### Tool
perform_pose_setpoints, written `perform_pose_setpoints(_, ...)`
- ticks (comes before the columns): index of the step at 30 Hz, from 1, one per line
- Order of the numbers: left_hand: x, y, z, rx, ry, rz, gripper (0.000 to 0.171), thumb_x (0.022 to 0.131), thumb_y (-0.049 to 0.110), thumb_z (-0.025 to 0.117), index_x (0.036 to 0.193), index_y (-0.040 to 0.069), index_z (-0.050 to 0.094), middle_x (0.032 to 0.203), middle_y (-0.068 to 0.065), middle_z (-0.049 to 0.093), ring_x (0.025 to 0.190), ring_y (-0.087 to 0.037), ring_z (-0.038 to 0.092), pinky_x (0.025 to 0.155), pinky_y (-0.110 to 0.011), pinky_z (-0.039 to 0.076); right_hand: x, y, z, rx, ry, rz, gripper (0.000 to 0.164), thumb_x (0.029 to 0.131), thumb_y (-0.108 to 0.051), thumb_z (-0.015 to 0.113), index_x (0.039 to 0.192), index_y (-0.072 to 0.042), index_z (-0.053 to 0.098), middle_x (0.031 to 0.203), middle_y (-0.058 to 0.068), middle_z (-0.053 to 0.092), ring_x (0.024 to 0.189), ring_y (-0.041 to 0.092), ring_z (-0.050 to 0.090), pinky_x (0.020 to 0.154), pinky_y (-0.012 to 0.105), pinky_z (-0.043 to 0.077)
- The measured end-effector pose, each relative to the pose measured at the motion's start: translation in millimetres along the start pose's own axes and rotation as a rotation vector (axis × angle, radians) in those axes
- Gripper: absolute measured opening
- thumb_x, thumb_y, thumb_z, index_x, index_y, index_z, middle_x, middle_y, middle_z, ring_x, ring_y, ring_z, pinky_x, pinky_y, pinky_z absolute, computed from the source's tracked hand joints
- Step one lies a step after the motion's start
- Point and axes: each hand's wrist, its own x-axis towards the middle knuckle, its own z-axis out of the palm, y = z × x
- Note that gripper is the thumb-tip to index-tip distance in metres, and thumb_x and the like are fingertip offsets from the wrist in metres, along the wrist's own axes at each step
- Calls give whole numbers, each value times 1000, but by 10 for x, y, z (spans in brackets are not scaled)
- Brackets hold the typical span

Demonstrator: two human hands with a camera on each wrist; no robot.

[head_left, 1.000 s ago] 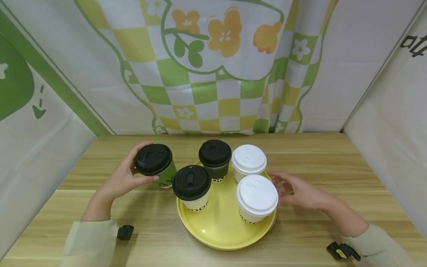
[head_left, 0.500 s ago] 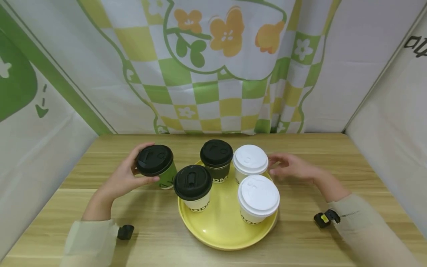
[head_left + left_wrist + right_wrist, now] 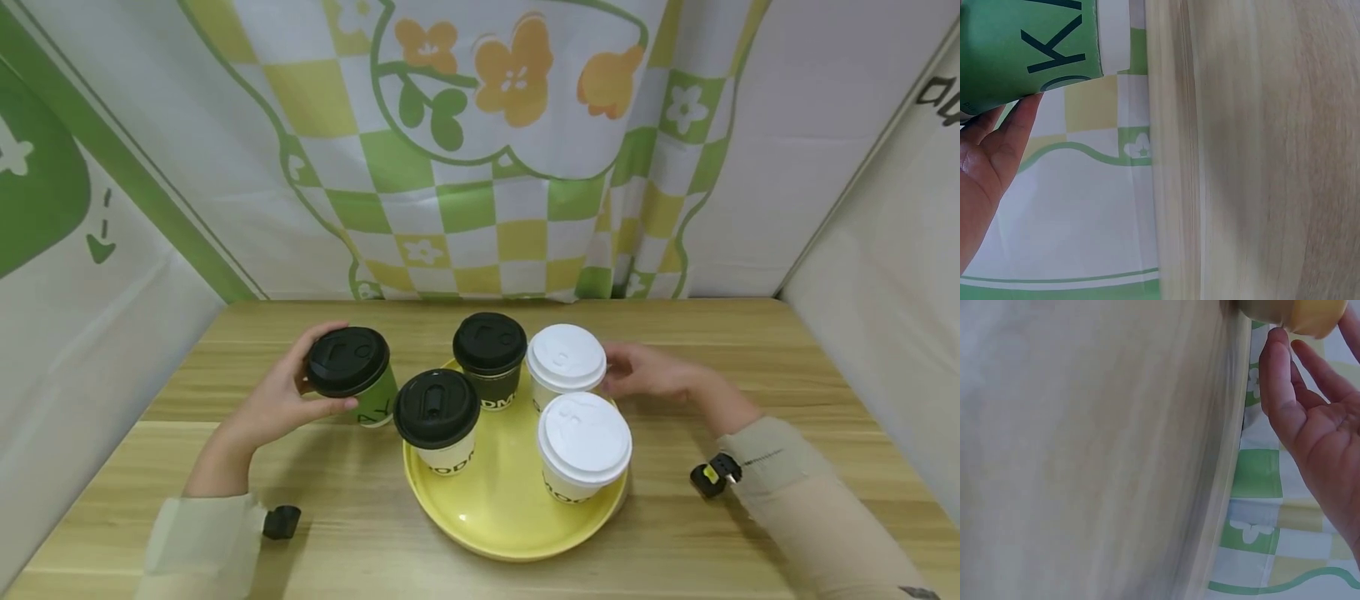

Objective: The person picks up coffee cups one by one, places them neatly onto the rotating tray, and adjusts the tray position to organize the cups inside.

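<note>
My left hand (image 3: 279, 396) grips a green paper coffee cup (image 3: 378, 400) with a black lid, left of the tray. Its fingers and thumb wrap the cup's side; in the left wrist view dark letters show on the green cup (image 3: 1054, 47). At the tray's far right, my right hand (image 3: 651, 372) has its fingertips beside a white-lidded coffee cup (image 3: 566, 358), partly hidden behind it. In the right wrist view the right hand (image 3: 1316, 419) has loosely spread fingers just beneath the yellow tray's edge (image 3: 1319, 315).
The round yellow tray (image 3: 510, 508) also bears a front white-lidded cup (image 3: 585, 437), a dark cup with black lid (image 3: 489, 346) and a white cup with black lid (image 3: 437, 408). A patterned curtain (image 3: 480, 208) hangs behind the wooden table (image 3: 352, 517).
My right hand has moved from beside the front white-lidded cup to farther back, beside the rear one. The left hand keeps holding the green cup in place.
</note>
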Motion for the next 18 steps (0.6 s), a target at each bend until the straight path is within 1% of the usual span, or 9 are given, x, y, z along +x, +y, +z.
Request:
perform_pose_setpoints(2, 3, -3, 5, 3, 0, 0, 94, 79, -1, 81, 155, 17, 29, 141, 3, 48, 112, 5, 59, 84, -21, 55, -7, 5, 12, -1, -6, -3, 56, 90, -1, 67, 136, 17, 42, 109, 5, 62, 96, 8, 63, 86, 23, 54)
perform_pose_setpoints(4, 6, -4, 7, 7, -1, -2, 94, 79, 0, 81, 155, 18, 29, 142, -1, 48, 112, 5, 59, 84, -22, 55, -19, 6, 22, 4, -13, -12, 54, 90, 0, 67, 135, 17, 43, 108, 3, 62, 95, 8, 64, 85, 24, 55)
perform_pose_setpoints(8, 6, -2, 7, 11, -2, -3, 95, 79, 0, 81, 155, 19, 29, 143, -9, 47, 112, 6, 59, 85, -22, 55, -56, -2, 40, 7, -20, -32, 53, 89, 0, 69, 132, 17, 44, 105, 4, 61, 94, 8, 63, 85, 24, 55)
perform_pose_setpoints(11, 1, 4, 5, 8, -2, -4, 94, 79, 0, 81, 155, 18, 28, 143, -10, 46, 113, 6, 58, 85, -21, 55, -92, -6, 62, 5, -17, -36, 52, 89, 0, 69, 131, 17, 45, 104, 5, 59, 93, 8, 62, 84, 23, 56)
perform_pose_setpoints(14, -5, 10, 4, 5, -2, -3, 94, 79, 0, 81, 155, 18, 29, 143, -10, 46, 113, 6, 58, 85, -21, 55, -137, -4, 92, -13, -8, -42, 53, 89, 0, 70, 132, 17, 44, 107, 9, 59, 95, 9, 63, 85, 23, 56)
perform_pose_setpoints(18, -16, 16, 6, 1, 0, 1, 94, 79, -1, 81, 155, 18, 29, 142, -6, 48, 113, 5, 58, 85, -21, 55, -214, -19, 135, -47, 15, -30, 59, 89, -4, 72, 135, 18, 43, 117, 19, 61, 102, 10, 64, 88, 22, 55)
